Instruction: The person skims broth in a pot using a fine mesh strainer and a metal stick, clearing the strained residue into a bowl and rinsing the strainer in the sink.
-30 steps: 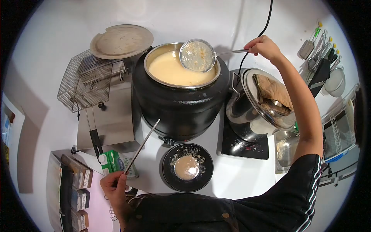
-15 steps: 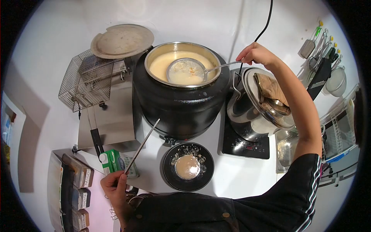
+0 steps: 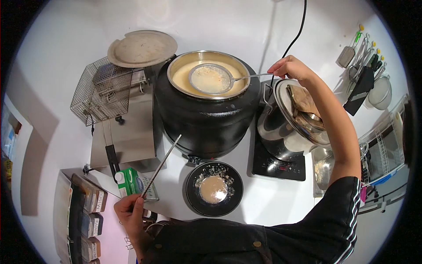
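My right hand (image 3: 290,69) is closed around the thin handle of a round mesh skimmer (image 3: 212,79). The skimmer's bowl is over the pale, creamy broth (image 3: 180,79) in a black soup kettle (image 3: 204,127), with light bits lying on its mesh. My left hand (image 3: 131,213) grips slim metal chopsticks (image 3: 161,167), their tips pointing up and away, beside the kettle's base. Below the kettle stands a black bowl (image 3: 190,199) holding light brown liquid and small chopped pieces around its inner side. A green-and-white carton (image 3: 127,181) is just beyond my left hand.
On the right, a lidded steel pot (image 3: 274,127) stands on an induction cooker (image 3: 279,169). A fryer (image 3: 125,145) with a wire basket (image 3: 99,94) is at left. Labelled containers (image 3: 93,224) line the lower left. Utensils (image 3: 362,83) hang on the right wall.
The skimmer has risen slightly; broth pooled in it before, and now its mesh and the bits show more plainly. My left hand stays in place with the chopsticks. The view has shifted a little.
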`<state>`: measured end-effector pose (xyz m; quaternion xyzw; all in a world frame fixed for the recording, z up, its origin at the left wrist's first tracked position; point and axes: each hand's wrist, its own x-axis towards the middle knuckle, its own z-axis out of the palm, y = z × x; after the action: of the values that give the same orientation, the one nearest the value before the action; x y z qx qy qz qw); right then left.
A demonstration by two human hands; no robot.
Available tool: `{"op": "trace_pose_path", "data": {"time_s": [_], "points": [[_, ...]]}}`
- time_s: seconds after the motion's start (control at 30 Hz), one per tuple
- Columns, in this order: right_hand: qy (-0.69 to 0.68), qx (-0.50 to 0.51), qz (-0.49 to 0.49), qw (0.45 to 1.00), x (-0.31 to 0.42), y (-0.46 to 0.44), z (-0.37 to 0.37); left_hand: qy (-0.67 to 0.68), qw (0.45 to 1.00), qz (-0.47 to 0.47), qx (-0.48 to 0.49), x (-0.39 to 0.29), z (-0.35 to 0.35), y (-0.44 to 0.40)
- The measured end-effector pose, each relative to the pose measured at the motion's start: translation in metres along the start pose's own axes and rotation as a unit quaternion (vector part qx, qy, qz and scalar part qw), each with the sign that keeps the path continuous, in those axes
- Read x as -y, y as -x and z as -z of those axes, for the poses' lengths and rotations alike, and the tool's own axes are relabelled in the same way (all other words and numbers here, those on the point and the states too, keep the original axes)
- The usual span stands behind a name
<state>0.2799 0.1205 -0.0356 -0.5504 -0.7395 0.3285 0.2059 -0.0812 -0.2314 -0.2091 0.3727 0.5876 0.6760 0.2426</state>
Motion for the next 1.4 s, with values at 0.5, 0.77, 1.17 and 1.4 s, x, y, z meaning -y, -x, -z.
{"op": "trace_pose_path", "data": {"time_s": [0.5,0.77,1.17,1.4], "points": [[0.003,-0.064,-0.033,0.997,-0.003,0.033,0.013,0.021,0.999,-0.022,0.019,-0.009,0.002,0.007],[-0.011,-0.053,-0.032,0.998,-0.009,0.055,0.000,-0.007,0.997,-0.066,0.036,-0.007,0.011,0.013],[-0.075,-0.144,0.010,0.987,-0.012,0.086,-0.027,-0.045,0.994,-0.040,0.093,-0.005,0.030,0.028],[-0.082,-0.173,0.021,0.981,-0.015,0.095,-0.046,-0.040,0.989,-0.020,0.141,0.001,0.031,0.031]]}}
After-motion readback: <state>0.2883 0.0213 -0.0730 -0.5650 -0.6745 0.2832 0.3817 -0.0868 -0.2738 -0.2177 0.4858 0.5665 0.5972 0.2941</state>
